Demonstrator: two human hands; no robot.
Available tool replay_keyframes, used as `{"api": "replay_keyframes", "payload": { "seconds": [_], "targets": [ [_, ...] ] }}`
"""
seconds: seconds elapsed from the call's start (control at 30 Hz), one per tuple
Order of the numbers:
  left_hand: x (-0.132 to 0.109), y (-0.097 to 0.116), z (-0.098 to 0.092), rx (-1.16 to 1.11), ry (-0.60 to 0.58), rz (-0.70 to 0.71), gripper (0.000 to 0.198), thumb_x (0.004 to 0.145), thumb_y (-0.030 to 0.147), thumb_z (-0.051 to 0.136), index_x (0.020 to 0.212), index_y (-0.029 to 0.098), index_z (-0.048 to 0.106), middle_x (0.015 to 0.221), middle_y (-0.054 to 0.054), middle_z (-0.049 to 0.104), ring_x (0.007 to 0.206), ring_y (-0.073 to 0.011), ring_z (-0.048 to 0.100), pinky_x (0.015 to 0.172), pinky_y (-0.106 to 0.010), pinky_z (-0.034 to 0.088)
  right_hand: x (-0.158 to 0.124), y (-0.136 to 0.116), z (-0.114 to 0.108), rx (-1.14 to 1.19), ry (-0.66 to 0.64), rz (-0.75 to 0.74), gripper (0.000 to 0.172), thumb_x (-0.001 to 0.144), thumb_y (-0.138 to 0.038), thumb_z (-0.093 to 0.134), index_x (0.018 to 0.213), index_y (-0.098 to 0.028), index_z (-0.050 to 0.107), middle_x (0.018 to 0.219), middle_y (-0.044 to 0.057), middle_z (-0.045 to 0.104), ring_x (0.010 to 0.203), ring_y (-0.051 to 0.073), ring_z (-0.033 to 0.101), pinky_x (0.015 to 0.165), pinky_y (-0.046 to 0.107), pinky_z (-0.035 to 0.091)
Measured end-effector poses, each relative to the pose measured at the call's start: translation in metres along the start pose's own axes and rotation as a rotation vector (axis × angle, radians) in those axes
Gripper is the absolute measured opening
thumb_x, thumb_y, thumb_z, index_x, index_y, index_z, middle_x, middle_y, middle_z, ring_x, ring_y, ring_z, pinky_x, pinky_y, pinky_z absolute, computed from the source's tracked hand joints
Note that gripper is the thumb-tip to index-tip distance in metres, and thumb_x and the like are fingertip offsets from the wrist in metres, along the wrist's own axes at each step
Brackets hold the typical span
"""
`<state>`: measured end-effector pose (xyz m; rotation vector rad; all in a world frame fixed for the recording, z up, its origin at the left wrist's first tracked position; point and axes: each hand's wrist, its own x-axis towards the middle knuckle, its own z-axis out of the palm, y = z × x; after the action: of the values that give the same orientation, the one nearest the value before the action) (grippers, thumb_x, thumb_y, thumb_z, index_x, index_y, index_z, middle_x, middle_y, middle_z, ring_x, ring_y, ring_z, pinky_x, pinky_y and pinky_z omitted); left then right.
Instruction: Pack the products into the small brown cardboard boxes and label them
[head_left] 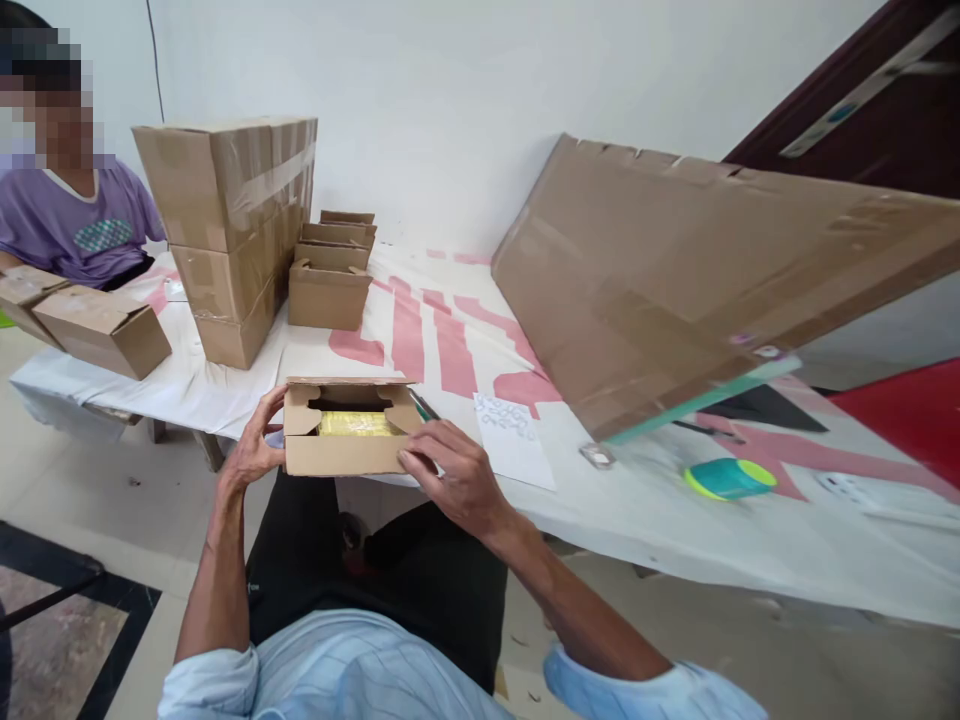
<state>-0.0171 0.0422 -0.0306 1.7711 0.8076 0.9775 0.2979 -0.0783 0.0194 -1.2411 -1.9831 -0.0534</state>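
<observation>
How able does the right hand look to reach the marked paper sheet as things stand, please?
Probably yes: the paper sheet lies on the table just beyond the right hand, with nothing visible blocking the way, though that hand is at the open box's right end.

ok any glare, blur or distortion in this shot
Head view: soft, fairly even light; glare on the clear tape across the stacked boxes; wide-angle stretching toward the right edge, where a white object looks smeared; the open box in front comes out fairly sharp.
</observation>
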Motion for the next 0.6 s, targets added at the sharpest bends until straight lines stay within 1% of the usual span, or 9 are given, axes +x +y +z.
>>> {"api": "replay_keyframes", "payload": {
  "seconds": [0.07, 0.17, 0.27, 0.33, 0.4, 0.47, 0.53, 0.6],
  "targets": [
    [0.0, 0.001, 0.0, -0.007, -0.006, 0.001, 0.108, 0.075, 0.042, 0.091, 0.168, 0.032, 0.036, 0.174, -0.019, 0.041, 0.162, -0.0435, 0.04, 0.116, -0.054, 0.051, 0.019, 0.002, -0.001, -0.006, -0.093, -0.052, 0.024, 0.107, -0.022, 0.055, 0.099, -0.024, 0.078, 0.102, 0.009, 0.079, 0.101, 0.026, 0.073, 0.094, 0.045, 0.062],
    [0.0, 0.001, -0.001, -0.036, -0.012, 0.01, 0.11, 0.074, 0.042, 0.092, 0.168, 0.031, 0.035, 0.176, -0.019, 0.039, 0.162, -0.043, 0.039, 0.117, -0.053, 0.051, 0.047, 0.005, -0.001, 0.01, -0.258, -0.172, 0.028, 0.108, -0.02, 0.051, 0.112, -0.023, 0.079, 0.115, 0.01, 0.08, 0.115, 0.027, 0.072, 0.105, 0.047, 0.06],
    [0.0, 0.001, -0.002, -0.039, -0.011, 0.004, 0.113, 0.073, 0.045, 0.093, 0.169, 0.031, 0.035, 0.175, -0.02, 0.039, 0.163, -0.0435, 0.038, 0.117, -0.053, 0.051, 0.071, 0.005, 0.0, -0.056, -0.445, -0.221, 0.03, 0.108, -0.02, 0.049, 0.111, -0.021, 0.079, 0.115, 0.012, 0.08, 0.111, 0.026, 0.074, 0.103, 0.045, 0.059],
    [0.0, 0.002, -0.002, -0.034, -0.012, -0.004, 0.114, 0.072, 0.048, 0.094, 0.169, 0.03, 0.035, 0.175, -0.019, 0.04, 0.163, -0.0435, 0.038, 0.118, -0.053, 0.051, 0.082, 0.006, -0.002, -0.162, -0.56, -0.186, 0.027, 0.107, -0.022, 0.052, 0.108, -0.019, 0.079, 0.112, 0.012, 0.08, 0.105, 0.027, 0.074, 0.099, 0.043, 0.057],
    [0.0, 0.002, -0.001, -0.031, -0.019, -0.01, 0.116, 0.071, 0.05, 0.095, 0.168, 0.031, 0.036, 0.175, -0.019, 0.04, 0.162, -0.0435, 0.038, 0.118, -0.053, 0.051, 0.089, 0.008, -0.005, -0.264, -0.632, -0.121, 0.022, 0.105, -0.026, 0.06, 0.11, -0.019, 0.079, 0.111, 0.012, 0.08, 0.106, 0.028, 0.075, 0.098, 0.041, 0.055],
    [0.0, 0.001, 0.001, -0.022, -0.025, -0.018, 0.117, 0.069, 0.05, 0.097, 0.168, 0.031, 0.037, 0.174, -0.018, 0.041, 0.162, -0.0439, 0.039, 0.118, -0.053, 0.051, 0.095, 0.013, -0.007, -0.316, -0.669, -0.064, 0.018, 0.098, -0.03, 0.07, 0.111, -0.022, 0.08, 0.11, 0.011, 0.081, 0.108, 0.03, 0.075, 0.096, 0.039, 0.054],
    [0.0, 0.0, 0.004, -0.011, -0.026, -0.032, 0.119, 0.066, 0.05, 0.098, 0.168, 0.032, 0.038, 0.173, -0.017, 0.043, 0.161, -0.0441, 0.04, 0.117, -0.054, 0.05, 0.099, 0.018, -0.007, -0.321, -0.693, -0.027, 0.016, 0.093, -0.032, 0.076, 0.105, -0.024, 0.081, 0.105, 0.009, 0.082, 0.107, 0.03, 0.076, 0.093, 0.037, 0.053],
    [0.0, -0.002, 0.006, -0.007, -0.024, -0.05, 0.12, 0.065, 0.048, 0.098, 0.168, 0.033, 0.038, 0.172, -0.016, 0.044, 0.162, -0.044, 0.039, 0.118, -0.055, 0.049, 0.104, 0.022, -0.005, -0.305, -0.716, -0.001, 0.013, 0.09, -0.035, 0.078, 0.097, -0.025, 0.081, 0.096, 0.009, 0.082, 0.102, 0.03, 0.077, 0.091, 0.036, 0.052]
  ]
}}
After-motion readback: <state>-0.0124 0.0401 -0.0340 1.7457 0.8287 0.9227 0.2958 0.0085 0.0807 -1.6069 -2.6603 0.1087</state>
